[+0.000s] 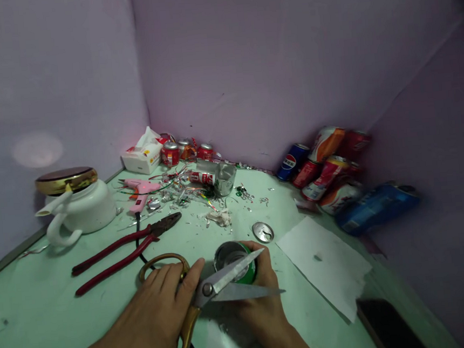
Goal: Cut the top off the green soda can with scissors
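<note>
My left hand (158,305) grips gold-handled scissors (221,284), whose blades are parted. The upper blade rests across the open top of a green can (239,260). My right hand (262,296) wraps around that can from the near side and holds it upright on the pale green table (44,309). A cut-off can lid (262,231) lies just beyond the can.
Red-handled pliers (125,251) lie to the left, near a pink glue gun (140,193) and a white teapot (78,203). Metal scraps and a cut can (216,178) sit behind. Several soda cans (329,171) pile at right, by white paper (325,263) and a dark phone (387,328).
</note>
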A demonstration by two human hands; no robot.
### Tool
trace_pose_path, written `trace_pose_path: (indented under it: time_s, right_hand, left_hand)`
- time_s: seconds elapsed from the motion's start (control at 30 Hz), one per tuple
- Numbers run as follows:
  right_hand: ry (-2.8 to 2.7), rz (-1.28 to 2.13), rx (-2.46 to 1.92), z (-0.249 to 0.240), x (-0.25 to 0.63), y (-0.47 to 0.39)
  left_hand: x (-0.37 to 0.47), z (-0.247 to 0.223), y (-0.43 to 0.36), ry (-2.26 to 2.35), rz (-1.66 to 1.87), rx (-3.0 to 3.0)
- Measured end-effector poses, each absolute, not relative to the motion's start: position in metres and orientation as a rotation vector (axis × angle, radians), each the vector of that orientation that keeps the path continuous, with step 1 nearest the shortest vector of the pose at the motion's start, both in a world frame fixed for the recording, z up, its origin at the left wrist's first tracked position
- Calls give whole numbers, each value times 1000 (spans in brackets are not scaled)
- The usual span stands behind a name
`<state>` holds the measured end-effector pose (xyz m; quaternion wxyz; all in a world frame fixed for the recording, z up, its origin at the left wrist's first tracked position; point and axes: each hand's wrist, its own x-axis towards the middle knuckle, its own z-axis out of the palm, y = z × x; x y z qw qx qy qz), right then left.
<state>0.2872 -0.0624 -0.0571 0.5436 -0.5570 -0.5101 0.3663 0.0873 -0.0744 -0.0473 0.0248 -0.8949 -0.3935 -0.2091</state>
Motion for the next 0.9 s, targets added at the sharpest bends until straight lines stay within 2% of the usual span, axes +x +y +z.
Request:
trace_pose_path:
  time_s: [0.23,0.47,0.73,0.9]
  right_hand:
    - [-1136,819,-1423,-51,278,-66]
    - [-1080,819,-1511,-51,275,-67]
    - [-1147,635,-1457,-64,291,-55]
    - [-1199,544,-1460,-68,305,-46]
  left_hand:
    - [93,-53,-74,-1189,-550,-2607]
    - [90,-63,-76,-1281,-342,-2692]
    - [87,-48,-70,-1272,-922,-2671]
    - [69,-44,-55,-1365,-925,-2487]
